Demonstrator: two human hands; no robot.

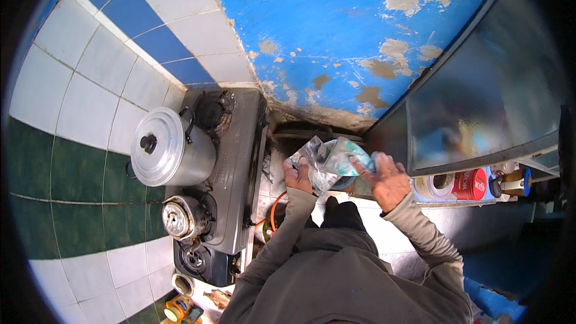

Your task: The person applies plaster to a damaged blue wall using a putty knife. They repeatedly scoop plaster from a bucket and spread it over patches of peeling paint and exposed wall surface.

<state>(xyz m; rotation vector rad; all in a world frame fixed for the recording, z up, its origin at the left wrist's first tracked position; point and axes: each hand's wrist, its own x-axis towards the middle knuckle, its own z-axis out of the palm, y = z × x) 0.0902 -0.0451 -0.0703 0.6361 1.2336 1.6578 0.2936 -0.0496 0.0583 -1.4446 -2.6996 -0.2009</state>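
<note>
In front of my body, both hands are on a crinkled clear plastic bag [318, 165]. My left hand [299, 176] closes on its left side, thumb up. On the right, my right hand [390, 181] grips a part of plastic with white and teal colouring [342, 157], fingers pointing left. Whether this is the same bag or a second one, I cannot tell. Whatever the plastic contains is hard to make out. Below it a bluish rounded rim [344, 184] shows in part, mostly covered by the plastic and my hand.
To the left stands a gas stove [240, 168] bearing a lidded aluminium pot [165, 150] and a small metal kettle [182, 217]. An orange hose [274, 211] hangs beside it. A cabinet with glass panes [480, 96] is on the right, with a red tin [470, 185] on its shelf.
</note>
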